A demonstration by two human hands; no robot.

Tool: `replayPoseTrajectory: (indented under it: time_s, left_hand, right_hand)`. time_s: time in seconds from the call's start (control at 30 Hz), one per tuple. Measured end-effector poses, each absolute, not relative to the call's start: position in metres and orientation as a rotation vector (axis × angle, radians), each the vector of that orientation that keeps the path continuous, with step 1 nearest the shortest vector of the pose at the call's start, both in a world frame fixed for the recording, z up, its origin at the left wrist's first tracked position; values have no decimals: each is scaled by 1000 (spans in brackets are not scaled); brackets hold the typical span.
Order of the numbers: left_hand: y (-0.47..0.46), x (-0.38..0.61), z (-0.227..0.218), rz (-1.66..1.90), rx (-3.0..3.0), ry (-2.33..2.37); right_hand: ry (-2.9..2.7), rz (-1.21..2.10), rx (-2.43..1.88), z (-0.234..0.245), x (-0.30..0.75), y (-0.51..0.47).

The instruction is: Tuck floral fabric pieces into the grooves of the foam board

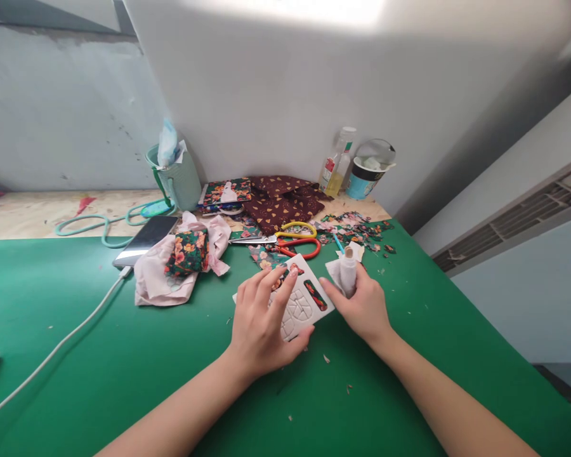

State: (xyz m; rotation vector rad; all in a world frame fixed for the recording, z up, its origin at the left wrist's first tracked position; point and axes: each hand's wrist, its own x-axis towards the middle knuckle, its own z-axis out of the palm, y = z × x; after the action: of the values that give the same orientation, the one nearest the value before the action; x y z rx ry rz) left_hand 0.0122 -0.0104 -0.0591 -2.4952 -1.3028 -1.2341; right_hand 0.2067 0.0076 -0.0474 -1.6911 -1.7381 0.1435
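My left hand [261,320] rests with fingers spread on a white card [301,303] that has cut-out shapes, some filled with floral fabric; the fingertips press a fabric piece near its top edge. My right hand [361,304] is closed around a small white glue stick [347,270] together with a bit of white tissue, held upright just right of the card. Both hands are over a green mat [99,368].
Red and yellow scissors [292,242] lie behind the card, with fabric scraps [356,228] to the right. Pink and floral cloth [181,260], a phone [145,240] with a white cable, a teal bin [178,178], a bottle [337,162] and a cup [366,178] stand farther back.
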Motion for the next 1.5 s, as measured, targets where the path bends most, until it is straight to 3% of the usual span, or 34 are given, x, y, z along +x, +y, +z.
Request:
replayPoseTrajectory:
  time_s: [0.73, 1.5]
  left_hand:
    - [-14, 17, -60, -1291, -2551, -1178]
    - [-10, 15, -62, -1304, -2508, -1218]
  right_hand:
    - [-1493, 516, -1562, -51, 203, 9]
    - [-1633, 498, -1561, -51, 208, 8]
